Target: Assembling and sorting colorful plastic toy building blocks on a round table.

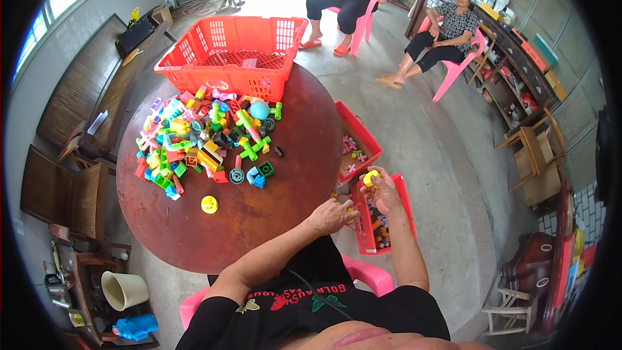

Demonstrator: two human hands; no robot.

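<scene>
In my right hand [383, 196], raised over the red boxes to the right of the table, a round yellow toy piece [370, 178] is gripped between thumb and fingers. Lower and to the left, at the table's edge, my left hand [332, 216] is closed with its fingers curled. A bit of yellow shows by its fingertips, but what it holds is mostly hidden. Beneath both hands sits a red box [403, 202] with mixed small toy pieces inside. Another similar yellow piece [209, 204] lies alone on the round brown table [259, 227].
A heap of colourful building blocks [194, 136] covers the table's far left, with a red plastic basket [223, 78] behind it. Another red box [363, 126] of pieces stands beyond the first. Two people sit on pink chairs [451, 76] farther back. Wooden benches [78, 97] line the left wall.
</scene>
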